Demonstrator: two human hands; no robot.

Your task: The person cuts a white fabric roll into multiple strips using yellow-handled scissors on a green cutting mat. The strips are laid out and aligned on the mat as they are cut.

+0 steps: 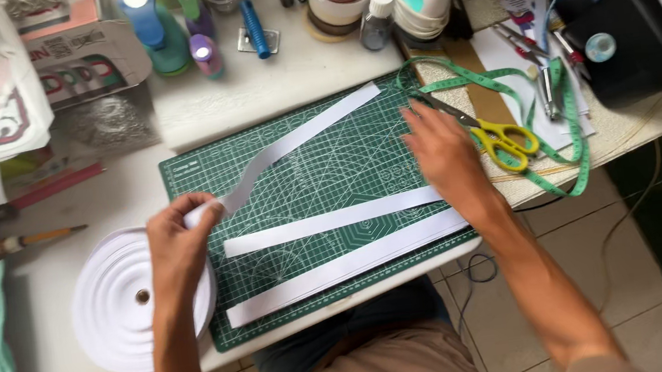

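White ribbon [293, 140] runs slantwise across the green cutting mat [360, 153], its free end near the mat's far edge. The left hand [176, 249] pinches it at the mat's near-left corner, fingers closed on the band just above the big white ribbon roll [116, 306], which lies flat beside the mat's left edge. Two cut strips [331, 221] lie on the mat's near half, one behind the other, side by side. The right hand [443, 152] rests flat at the mat's right edge, fingers spread and loose, gripping nothing, fingertips just short of the yellow-handled scissors [500, 142]. Beyond that right edge a green tape measure [557, 127] loops around the scissors.
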